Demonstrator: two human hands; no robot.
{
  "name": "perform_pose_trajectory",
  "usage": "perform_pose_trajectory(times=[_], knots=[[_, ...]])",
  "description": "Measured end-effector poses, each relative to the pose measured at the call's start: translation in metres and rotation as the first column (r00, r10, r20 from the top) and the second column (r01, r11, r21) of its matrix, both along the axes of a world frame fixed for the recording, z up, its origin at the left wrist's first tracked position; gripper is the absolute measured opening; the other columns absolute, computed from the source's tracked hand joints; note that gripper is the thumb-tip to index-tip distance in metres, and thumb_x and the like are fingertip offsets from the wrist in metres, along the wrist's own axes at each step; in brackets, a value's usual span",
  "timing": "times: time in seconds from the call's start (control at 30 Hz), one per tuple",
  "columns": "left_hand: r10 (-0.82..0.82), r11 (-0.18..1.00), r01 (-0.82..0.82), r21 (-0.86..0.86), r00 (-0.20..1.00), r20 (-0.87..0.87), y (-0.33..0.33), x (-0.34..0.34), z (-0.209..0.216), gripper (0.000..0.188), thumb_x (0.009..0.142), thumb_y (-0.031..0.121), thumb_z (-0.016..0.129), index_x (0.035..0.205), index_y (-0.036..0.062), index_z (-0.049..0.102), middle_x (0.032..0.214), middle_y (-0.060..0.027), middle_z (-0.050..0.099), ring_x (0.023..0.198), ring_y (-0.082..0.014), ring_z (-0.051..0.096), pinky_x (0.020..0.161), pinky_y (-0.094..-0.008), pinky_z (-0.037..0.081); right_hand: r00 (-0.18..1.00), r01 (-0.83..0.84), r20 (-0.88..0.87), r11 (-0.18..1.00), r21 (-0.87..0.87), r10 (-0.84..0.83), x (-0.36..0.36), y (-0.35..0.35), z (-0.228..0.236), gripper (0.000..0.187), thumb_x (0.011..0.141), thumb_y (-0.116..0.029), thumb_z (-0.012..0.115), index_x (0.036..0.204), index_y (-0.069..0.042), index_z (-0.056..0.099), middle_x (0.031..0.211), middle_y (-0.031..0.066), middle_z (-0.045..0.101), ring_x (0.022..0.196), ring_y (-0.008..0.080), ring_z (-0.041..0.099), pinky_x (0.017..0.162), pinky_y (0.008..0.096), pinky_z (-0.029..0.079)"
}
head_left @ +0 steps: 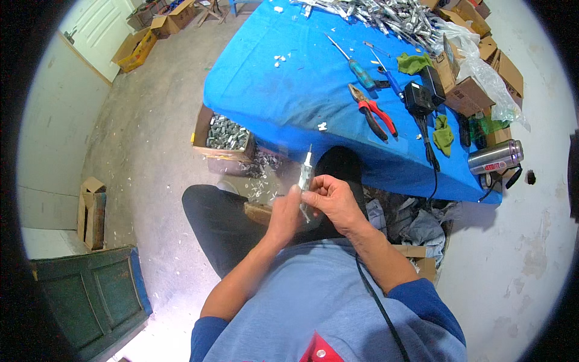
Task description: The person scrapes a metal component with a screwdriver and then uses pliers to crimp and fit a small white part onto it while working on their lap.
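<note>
Above my lap, both hands meet on a slim white-and-silver part (305, 175) that stands nearly upright, with a thin metal rod at its far end. My left hand (283, 212) is closed round its left side, the thumb along it. From the right, my right hand (332, 202) pinches the same part between thumb and fingers. The fingers hide much of its lower half, though a thin end shows below them. What kind of part it is I cannot make out. A small white piece (322, 127) lies on the blue-covered table just beyond.
Red-handled pliers (373, 111), a screwdriver (360, 72) and a power adapter (418, 98) lie on the blue cloth (259, 66). Similar metal parts (392, 18) are heaped at the far end. A steel flask (496, 157) lies right; a cardboard box (224, 151) of small parts stands below left.
</note>
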State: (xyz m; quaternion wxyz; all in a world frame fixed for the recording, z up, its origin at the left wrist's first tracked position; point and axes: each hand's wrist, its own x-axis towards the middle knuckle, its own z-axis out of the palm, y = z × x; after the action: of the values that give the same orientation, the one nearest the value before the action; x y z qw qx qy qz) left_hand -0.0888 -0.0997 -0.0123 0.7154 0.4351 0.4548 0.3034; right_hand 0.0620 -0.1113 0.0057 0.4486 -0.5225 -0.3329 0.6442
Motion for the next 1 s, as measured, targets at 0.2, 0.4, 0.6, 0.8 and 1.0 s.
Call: perform_pose_trajectory(times=[0.2, 0.4, 0.6, 0.8, 1.0], knots=[[0.052, 0.998, -0.052, -0.019, 0.999, 0.003, -0.008, 0.0, -0.003, 0.059, 0.102, 0.046, 0.032, 0.088, 0.0002, 0.066, 0.075, -0.0033, 0.061, 0.066, -0.0099, 0.052, 0.057, -0.0263, 0.04, 0.994, -0.088, 0.064, 0.996, 0.026, 0.087, 0.001, 0.0, -0.005, 0.022, 0.083, -0.013, 0.073, 0.091, -0.003, 0.056, 0.077, 0.0006, 0.059, 0.065, 0.0056, 0.054, 0.056, 0.0211, 0.046], [0.085, 0.996, -0.085, -0.023, 0.996, -0.008, -0.012, -0.001, -0.024, 0.066, 0.097, 0.061, 0.033, 0.084, 0.0049, 0.065, 0.062, -0.0001, 0.053, 0.052, -0.0086, 0.046, 0.045, -0.0226, 0.033, 0.977, -0.071, 0.209, 0.994, 0.084, 0.052, -0.004, -0.002, -0.003, 0.022, 0.083, -0.012, 0.074, 0.091, -0.003, 0.055, 0.076, 0.0004, 0.059, 0.065, 0.0053, 0.054, 0.057, 0.0212, 0.047], [0.051, 0.996, -0.053, -0.07, 0.998, -0.027, -0.009, -0.007, -0.02, 0.054, 0.101, 0.045, 0.038, 0.086, -0.0005, 0.064, 0.079, -0.0047, 0.062, 0.068, -0.0104, 0.053, 0.06, -0.0272, 0.042, 0.997, 0.051, -0.066, 0.999, 0.01, -0.05, -0.004, -0.003, 0.002, 0.021, 0.085, -0.013, 0.072, 0.095, -0.001, 0.058, 0.078, 0.0017, 0.061, 0.065, 0.0059, 0.056, 0.058, 0.0215, 0.049], [0.133, 0.99, -0.129, -0.051, 0.988, 0.08, -0.016, 0.005, -0.03, 0.059, 0.097, 0.057, 0.041, 0.086, 0.0053, 0.066, 0.073, 0.0006, 0.06, 0.06, -0.0064, 0.05, 0.049, -0.0217, 0.036, 0.994, 0.037, 0.107, 0.999, 0.02, -0.039, 0.001, -0.002, 0.004, 0.021, 0.085, -0.015, 0.073, 0.092, 0.0, 0.059, 0.076, 0.0016, 0.062, 0.066, 0.0058, 0.057, 0.058, 0.0211, 0.049], [0.091, 0.989, -0.089, -0.121, 0.996, 0.018, -0.015, -0.001, -0.027, 0.051, 0.101, 0.044, 0.04, 0.088, 0.0008, 0.064, 0.08, -0.002, 0.06, 0.07, -0.0082, 0.052, 0.06, -0.0262, 0.042, 0.92, -0.01, 0.388, 0.984, 0.178, -0.06, 0.001, -0.004, 0.003, 0.022, 0.083, -0.013, 0.073, 0.094, 0.002, 0.06, 0.082, 0.0061, 0.065, 0.071, 0.01, 0.062, 0.062, 0.0252, 0.052]])
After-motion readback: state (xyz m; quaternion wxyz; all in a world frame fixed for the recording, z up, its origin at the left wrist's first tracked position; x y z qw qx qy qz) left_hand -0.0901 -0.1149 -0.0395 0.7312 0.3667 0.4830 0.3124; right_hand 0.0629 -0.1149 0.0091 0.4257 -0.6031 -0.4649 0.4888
